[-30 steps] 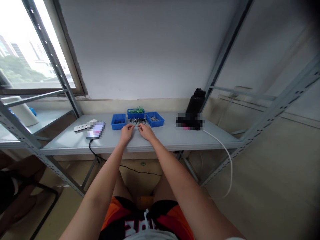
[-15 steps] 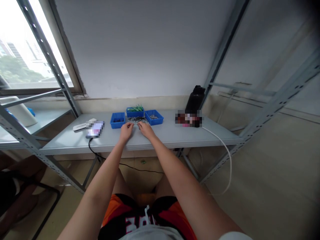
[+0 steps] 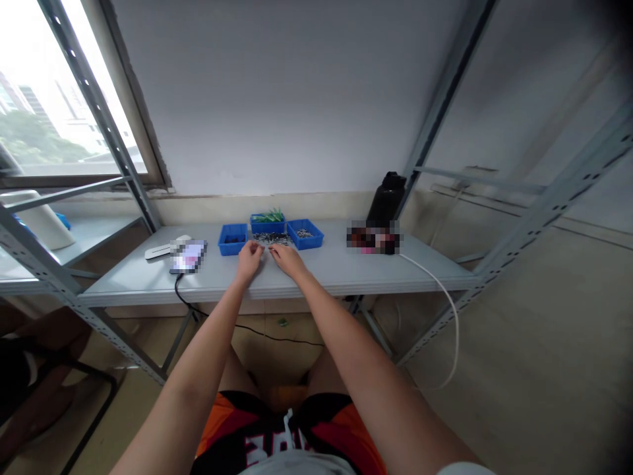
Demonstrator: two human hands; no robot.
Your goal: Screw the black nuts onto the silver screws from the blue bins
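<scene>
"Fingers first; what is their state?"

"Left hand (image 3: 249, 260), centre of frame: fingertips bent close together; right hand (image 3: 287, 258), just beside it: fingers curled inward, tips toward the left hand's; whether either grasps a small piece, cannot tell."

"And the stock, left to right?"

"One phone (image 3: 188, 256), left of centre, face blurred, lying by a white item (image 3: 158, 252); one left blue tray (image 3: 233, 247), dark contents, near the left hand; one rear blue tray (image 3: 268, 226), green pieces (image 3: 270, 216) inside; one loose pile of small dark and silvery pieces (image 3: 271, 238), centre of frame, between the outer trays, just beyond the fingertips; one right blue tray (image 3: 310, 243), small light and dark pieces inside; one black bottle (image 3: 386, 201), upright, right of centre; all on the grey shelf (image 3: 326, 269)."
</scene>
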